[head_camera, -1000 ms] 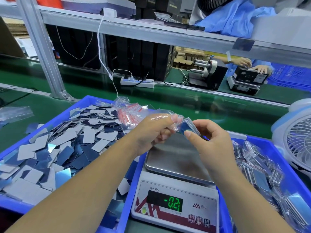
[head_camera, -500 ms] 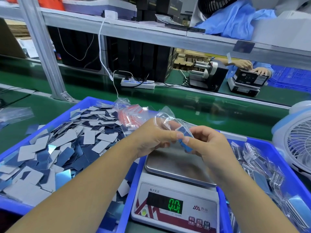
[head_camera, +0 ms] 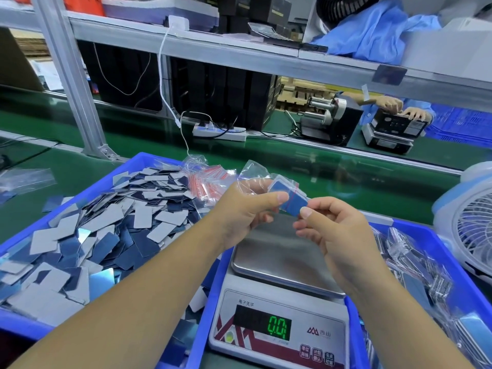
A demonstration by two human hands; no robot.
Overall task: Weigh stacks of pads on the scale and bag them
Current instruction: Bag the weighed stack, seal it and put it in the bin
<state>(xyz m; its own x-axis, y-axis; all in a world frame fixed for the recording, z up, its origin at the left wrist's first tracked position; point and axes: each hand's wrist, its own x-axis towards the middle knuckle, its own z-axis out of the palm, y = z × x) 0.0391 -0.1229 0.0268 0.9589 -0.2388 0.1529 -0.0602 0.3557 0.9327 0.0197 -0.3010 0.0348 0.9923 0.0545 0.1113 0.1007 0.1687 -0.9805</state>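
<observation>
Pads [head_camera: 288, 199] sit partly inside a clear bag [head_camera: 255, 173] above the scale [head_camera: 282, 286]; left hand [head_camera: 243, 211] pinches the bag, right hand [head_camera: 332, 227] pinches the pads' lower corner.

Bright, even overhead light with soft, faint shadows. Glare streaks the green table [head_camera: 306, 166] and the scale [head_camera: 282, 265] platter. Wide-angle distortion bends the shelf [head_camera: 239, 57] rail; frame edges appear slightly soft.
</observation>
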